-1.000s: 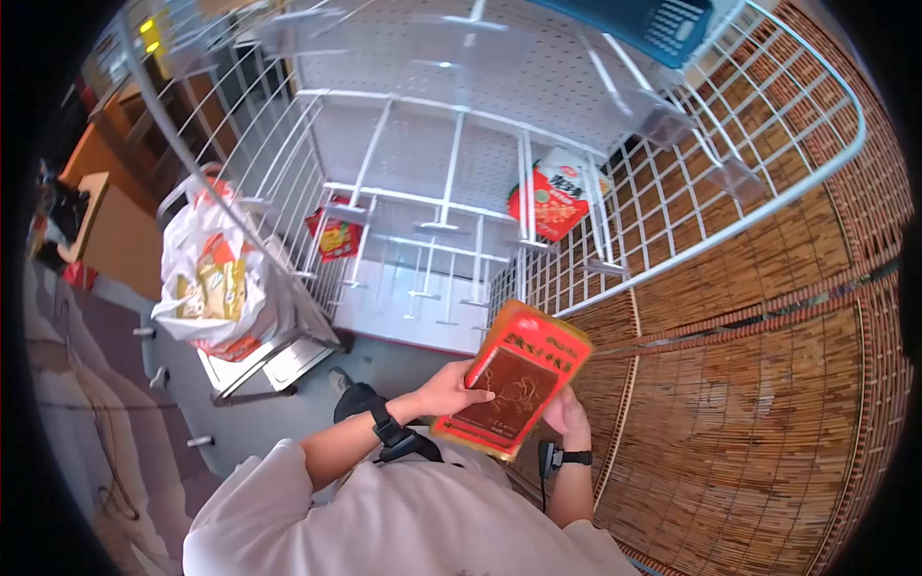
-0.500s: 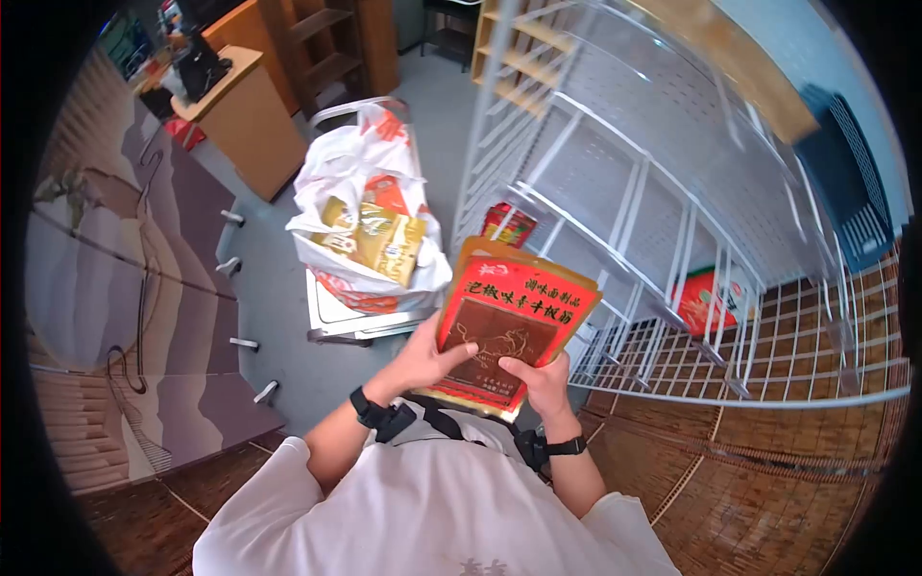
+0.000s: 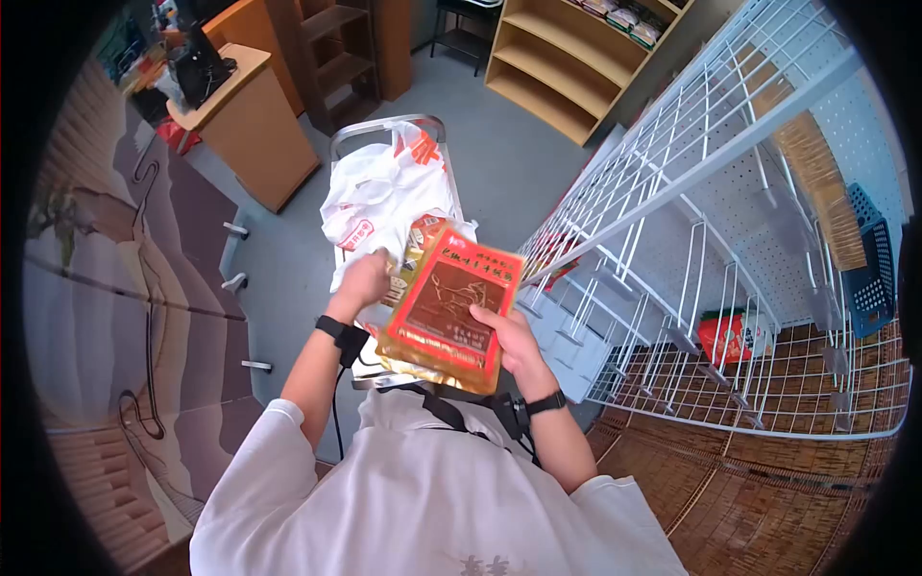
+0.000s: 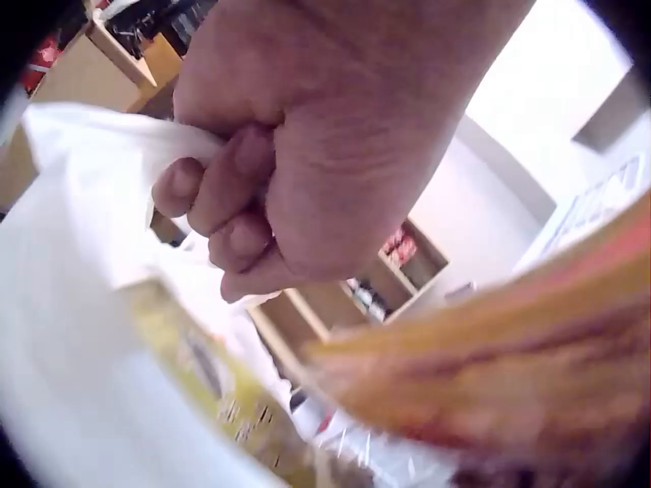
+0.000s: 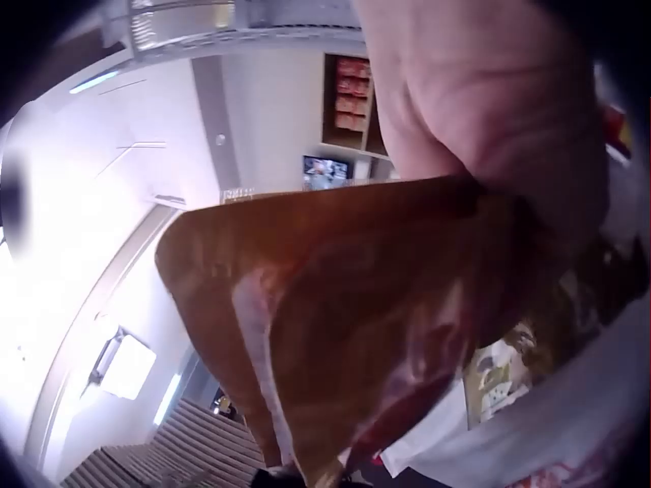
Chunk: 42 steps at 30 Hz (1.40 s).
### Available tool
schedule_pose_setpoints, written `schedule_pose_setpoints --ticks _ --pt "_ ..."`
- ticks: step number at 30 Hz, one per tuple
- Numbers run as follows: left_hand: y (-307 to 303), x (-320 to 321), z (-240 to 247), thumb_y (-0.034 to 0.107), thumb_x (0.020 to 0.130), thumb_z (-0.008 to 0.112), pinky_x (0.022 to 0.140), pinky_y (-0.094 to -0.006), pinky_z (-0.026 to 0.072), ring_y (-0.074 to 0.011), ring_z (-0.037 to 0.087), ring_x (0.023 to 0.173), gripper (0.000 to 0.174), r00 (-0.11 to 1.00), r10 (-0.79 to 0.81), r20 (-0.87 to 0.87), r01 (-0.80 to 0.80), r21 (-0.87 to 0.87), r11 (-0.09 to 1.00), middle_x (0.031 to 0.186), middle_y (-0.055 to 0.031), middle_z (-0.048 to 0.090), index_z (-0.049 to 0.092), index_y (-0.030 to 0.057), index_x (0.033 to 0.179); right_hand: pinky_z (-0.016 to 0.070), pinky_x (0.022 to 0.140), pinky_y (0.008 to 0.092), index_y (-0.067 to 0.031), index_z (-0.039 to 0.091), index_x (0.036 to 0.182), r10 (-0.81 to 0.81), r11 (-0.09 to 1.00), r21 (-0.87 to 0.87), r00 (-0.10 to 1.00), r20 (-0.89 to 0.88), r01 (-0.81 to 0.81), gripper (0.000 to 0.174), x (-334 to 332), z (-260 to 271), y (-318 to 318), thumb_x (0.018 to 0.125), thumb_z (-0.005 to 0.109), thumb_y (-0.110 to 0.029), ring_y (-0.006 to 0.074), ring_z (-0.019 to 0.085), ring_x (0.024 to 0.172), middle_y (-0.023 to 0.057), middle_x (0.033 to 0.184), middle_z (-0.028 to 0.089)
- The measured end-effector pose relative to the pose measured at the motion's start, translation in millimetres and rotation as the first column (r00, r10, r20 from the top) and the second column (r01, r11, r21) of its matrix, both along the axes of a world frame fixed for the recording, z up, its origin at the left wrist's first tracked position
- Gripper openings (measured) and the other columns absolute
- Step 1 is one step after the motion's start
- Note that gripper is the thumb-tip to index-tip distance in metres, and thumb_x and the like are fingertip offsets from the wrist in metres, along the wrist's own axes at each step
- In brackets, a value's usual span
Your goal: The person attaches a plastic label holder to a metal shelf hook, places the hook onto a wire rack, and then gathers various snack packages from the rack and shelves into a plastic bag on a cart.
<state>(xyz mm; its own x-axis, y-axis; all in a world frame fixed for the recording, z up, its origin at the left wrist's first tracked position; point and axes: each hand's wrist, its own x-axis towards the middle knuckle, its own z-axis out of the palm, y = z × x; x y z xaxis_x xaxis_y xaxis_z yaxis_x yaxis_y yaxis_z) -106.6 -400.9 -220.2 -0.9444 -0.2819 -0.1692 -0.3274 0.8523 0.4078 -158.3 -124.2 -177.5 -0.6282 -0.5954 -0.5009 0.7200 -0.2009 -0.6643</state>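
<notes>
A white wire rack (image 3: pixel 732 151) fills the right side of the head view, its mesh sides backed by pale perforated panels. At the left stands a folding screen (image 3: pixel 154 317) patterned in mauve and grey. A light wooden bookcase (image 3: pixel 567 40) rises at the back, and farther left a wooden cabinet (image 3: pixel 250 144) carries dark items.

The person's pale shirt (image 3: pixel 471 490) spreads across the bottom of the head view. In front of it is a cart with a curved metal handle (image 3: pixel 389 120), and on the cart sits a crumpled white plastic bag (image 3: pixel 384 192) with red print. A dark blue basket (image 3: pixel 872 259) is at the rack's far right.

A red packet (image 3: pixel 456 298) with gold edges and a brown panel is held up, tilted, between the person and the bag, overlapping the bag's near right part. The right hand (image 3: pixel 512 338) is clamped on its right side, thumb across the front. The left hand (image 3: pixel 366 281), just beside the packet, has its fingers curled together, gripping the bag's edge.

A red-and-white packet (image 3: pixel 725 336) sits low in the rack. Gold packaging (image 4: pixel 219 381) shows in the bag, below the left hand in the left wrist view. Dark straps (image 3: pixel 547 401) circle both wrists.
</notes>
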Motion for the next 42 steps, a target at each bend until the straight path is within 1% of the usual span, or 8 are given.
schedule_pose_setpoints --ticks 6,13,19,24,30,39,40,42 --pt "-32.8 -6.8 89.3 0.016 0.092 0.052 0.056 -0.0218 0.0370 -0.0039 0.042 0.060 0.024 0.968 0.246 -0.054 -0.118 0.768 0.630 0.068 0.0022 0.055 0.064 -0.0034 0.099 0.0521 0.086 0.0413 -0.0007 0.053 0.118 0.034 0.999 0.024 0.975 0.220 -0.040 0.039 -26.1 -49.8 -67.1 0.081 0.066 -0.003 0.0266 0.062 0.098 0.0139 0.112 0.061" --pt "-5.1 17.8 97.2 0.015 0.093 0.051 0.054 -0.0193 0.0334 -0.0020 0.042 0.060 0.017 0.975 0.199 -0.097 0.034 0.954 0.298 0.067 0.0065 0.050 0.062 0.0016 0.092 0.0528 0.082 0.0395 -0.0009 0.054 0.114 -0.394 0.909 0.199 0.909 0.133 0.365 0.039 -29.7 -90.0 -138.7 0.078 0.066 0.002 0.0262 0.062 0.095 0.0132 0.109 0.061" --pt "-35.0 29.9 123.6 0.012 0.090 0.055 0.060 -0.0201 0.0395 -0.0031 0.048 0.067 0.029 1.000 0.019 -0.010 -0.001 0.860 0.511 0.076 0.0041 0.057 0.059 -0.0009 0.116 0.0505 0.077 0.0364 0.0020 0.051 0.114 -0.505 0.842 0.164 0.858 -0.098 0.514 0.043 -55.3 -93.1 -134.7 0.074 0.068 0.004 0.0235 0.062 0.087 0.0119 0.105 0.061" --pt "2.6 7.5 116.3 0.011 0.088 0.059 0.072 -0.0207 0.0448 -0.0040 0.054 0.082 0.037 0.998 0.050 -0.050 0.032 0.951 0.309 0.092 0.0003 0.062 0.053 -0.0057 0.121 0.0418 0.093 0.0358 0.0019 0.040 0.121 -0.478 0.808 0.146 0.779 -0.404 0.571 0.050 -8.9 -102.2 -161.7 0.079 0.067 -0.006 0.0256 0.054 0.106 0.0160 0.116 0.054" --pt "25.7 5.2 114.7 0.011 0.088 0.059 0.075 -0.0202 0.0450 -0.0050 0.053 0.085 0.041 0.997 -0.001 -0.080 0.076 0.953 0.293 0.095 -0.0020 0.061 0.049 -0.0092 0.123 0.0319 0.100 0.0428 -0.0006 0.025 0.131 0.068 0.813 0.433 0.674 -0.735 0.390 0.080 38.4 -150.9 -204.5 0.072 0.071 -0.028 0.0303 0.036 0.122 0.0207 0.133 0.034" --pt "13.9 10.4 110.6 0.012 0.089 0.058 0.080 -0.0219 0.0438 -0.0076 0.053 0.089 0.040 0.999 -0.022 -0.048 0.053 0.905 0.423 0.098 -0.0004 0.060 0.050 -0.0065 0.123 0.0250 0.100 0.0522 -0.0085 0.027 0.137 0.908 0.312 0.949 0.281 -0.310 0.037 0.088 7.4 -136.7 -214.3 0.067 0.070 -0.039 0.0423 0.022 0.126 0.0221 0.138 0.025" --pt "11.3 11.1 101.5 0.016 0.089 0.060 0.072 -0.0222 0.0461 -0.0054 0.054 0.082 0.037 0.994 0.010 -0.111 0.091 0.865 0.494 0.095 0.0002 0.060 0.054 -0.0045 0.120 0.0264 0.100 0.0518 -0.0093 0.043 0.129 0.666 0.705 0.688 0.173 -0.725 0.173 0.069 6.0 -134.6 -197.3 0.070 0.069 -0.034 0.0392 0.028 0.124 0.0221 0.134 0.033" --pt "-1.3 7.5 73.5 0.014 0.089 0.059 0.072 -0.0234 0.0455 -0.0065 0.054 0.081 0.032 0.994 0.049 -0.100 0.057 0.836 0.545 0.093 -0.0004 0.061 0.057 -0.0035 0.115 0.0272 0.099 0.0521 -0.0070 0.050 0.121 0.534 0.819 0.560 0.191 -0.824 0.125 0.057 1.8 -117.6 -162.2 0.072 0.067 -0.030 0.0376 0.032 0.121 0.0210 0.129 0.038"
